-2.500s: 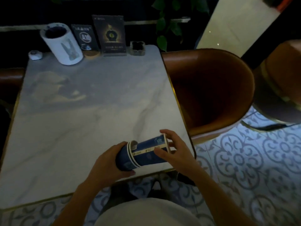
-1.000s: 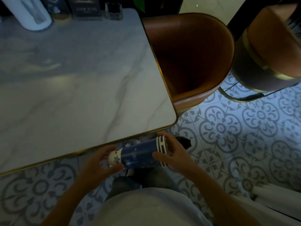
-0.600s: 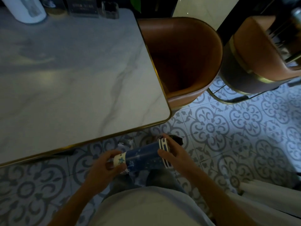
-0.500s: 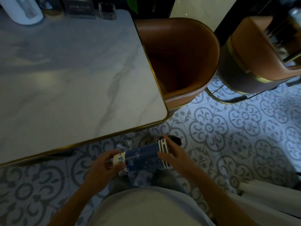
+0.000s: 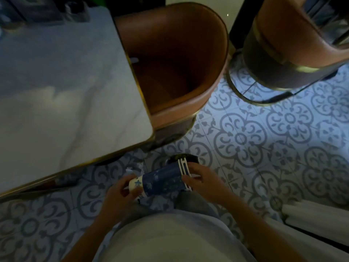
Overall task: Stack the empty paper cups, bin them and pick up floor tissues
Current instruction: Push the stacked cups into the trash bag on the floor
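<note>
A stack of dark blue paper cups lies sideways between my hands, above the patterned floor and in front of my body. My left hand grips the white bottom end of the stack. My right hand holds the end with the white rims. A crumpled white tissue lies on the floor tiles just beyond my left hand, near the table corner; it is blurred and partly hidden.
The marble table with a gold edge fills the upper left. A brown tub chair stands against its right side. A second brown chair is at the upper right. White fabric lies at the right edge.
I have stepped back from the table with the cup stack; the view has tilted down to the floor. Both hands keep their hold on the stack.
</note>
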`<act>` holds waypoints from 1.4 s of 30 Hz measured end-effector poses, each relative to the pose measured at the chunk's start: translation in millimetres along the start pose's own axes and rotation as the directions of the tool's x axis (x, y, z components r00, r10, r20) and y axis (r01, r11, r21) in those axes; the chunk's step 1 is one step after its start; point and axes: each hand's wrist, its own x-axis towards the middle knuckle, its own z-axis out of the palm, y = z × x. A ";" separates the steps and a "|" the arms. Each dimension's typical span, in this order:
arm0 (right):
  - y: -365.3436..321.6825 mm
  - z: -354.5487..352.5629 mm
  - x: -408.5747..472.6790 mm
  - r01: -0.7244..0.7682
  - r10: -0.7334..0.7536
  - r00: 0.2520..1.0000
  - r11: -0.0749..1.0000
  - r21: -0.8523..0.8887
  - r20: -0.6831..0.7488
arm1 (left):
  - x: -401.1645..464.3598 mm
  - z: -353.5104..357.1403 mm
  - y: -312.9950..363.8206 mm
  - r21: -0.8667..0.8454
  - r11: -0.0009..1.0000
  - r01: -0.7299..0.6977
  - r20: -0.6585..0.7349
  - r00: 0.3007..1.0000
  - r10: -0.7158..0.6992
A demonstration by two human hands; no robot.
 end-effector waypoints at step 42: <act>331.9 52.6 234.4 -0.340 0.350 0.923 0.936 0.088 -0.160 | 298.7 280.9 -191.7 -0.169 0.781 0.601 0.222 0.796 -0.564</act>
